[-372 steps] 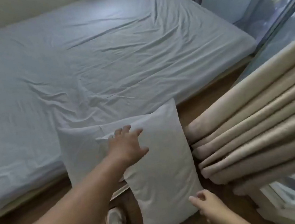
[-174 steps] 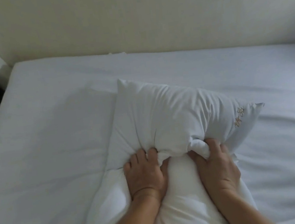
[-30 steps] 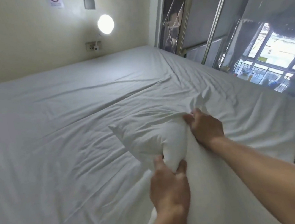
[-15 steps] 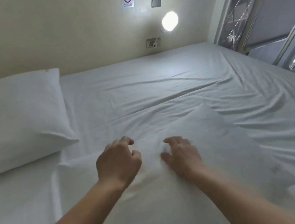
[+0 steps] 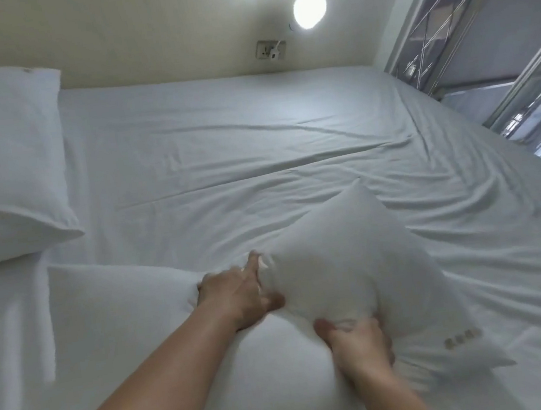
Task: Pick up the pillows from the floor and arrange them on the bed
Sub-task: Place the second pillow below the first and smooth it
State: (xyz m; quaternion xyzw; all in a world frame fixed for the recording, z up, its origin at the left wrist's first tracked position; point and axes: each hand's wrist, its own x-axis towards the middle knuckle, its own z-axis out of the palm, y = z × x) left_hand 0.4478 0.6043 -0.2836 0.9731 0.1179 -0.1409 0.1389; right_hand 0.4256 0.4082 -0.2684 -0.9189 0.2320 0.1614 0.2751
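A white pillow [image 5: 348, 263] lies in front of me on the bed [image 5: 223, 163], its far half bunched up and raised. My left hand [image 5: 239, 294] grips its left side, fingers dug into the fabric. My right hand [image 5: 357, 344] clutches the near underside of the raised part. Small gold embroidery marks the pillow's right corner. Another white pillow [image 5: 1, 163] rests flat at the far left of the bed, against the wall.
The bed's white sheet is wrinkled toward the right. A cream wall [image 5: 138, 27] with a socket [image 5: 271, 54] and a round lit lamp [image 5: 309, 7] runs along the far side. Glass doors with metal frames [image 5: 479, 26] stand at the right.
Half a second ago both hands lay loosely on the flat pillow. Now they grip it and its far half is lifted and bunched. The view has shifted slightly right.
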